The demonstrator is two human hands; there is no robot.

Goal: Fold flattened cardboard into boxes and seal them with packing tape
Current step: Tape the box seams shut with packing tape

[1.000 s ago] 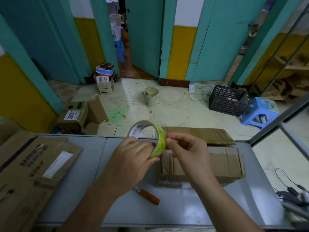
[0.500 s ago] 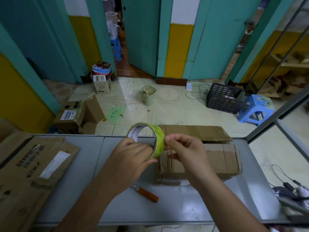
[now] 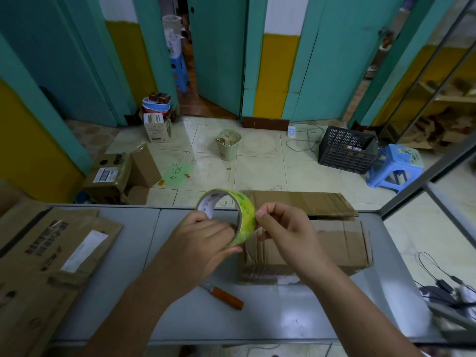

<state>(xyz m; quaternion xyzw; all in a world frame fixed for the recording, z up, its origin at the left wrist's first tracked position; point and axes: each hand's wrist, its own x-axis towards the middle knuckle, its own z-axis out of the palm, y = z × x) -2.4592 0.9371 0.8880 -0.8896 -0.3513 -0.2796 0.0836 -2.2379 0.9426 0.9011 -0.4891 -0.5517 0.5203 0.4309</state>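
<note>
**Tape roll held up over the table**

A roll of tape (image 3: 246, 215), yellow-green on the outside and white inside, is held in the air above the grey table (image 3: 283, 318), near the middle. It is gripped by the left hand (image 3: 203, 243), with the fingers curled through the hole and the thumb under the rim. The right side of the roll is pinched by the thumb and fingertips of the right hand (image 3: 288, 230). Whether the loose end of the tape is caught there cannot be told.

Just behind the hands, a brown cardboard box (image 3: 342, 243) is lying on the table. A flat piece of cardboard (image 3: 301, 202) is seen at its far side. A small knife with an orange handle (image 3: 226, 298) is lying near the front, under the left wrist. A pile of flat cardboard (image 3: 51, 253) is stacked on the left side.

On the floor far off, a pale bin (image 3: 229, 145), a black crate (image 3: 345, 153) and a blue stool (image 3: 396, 161) can be seen.
</note>
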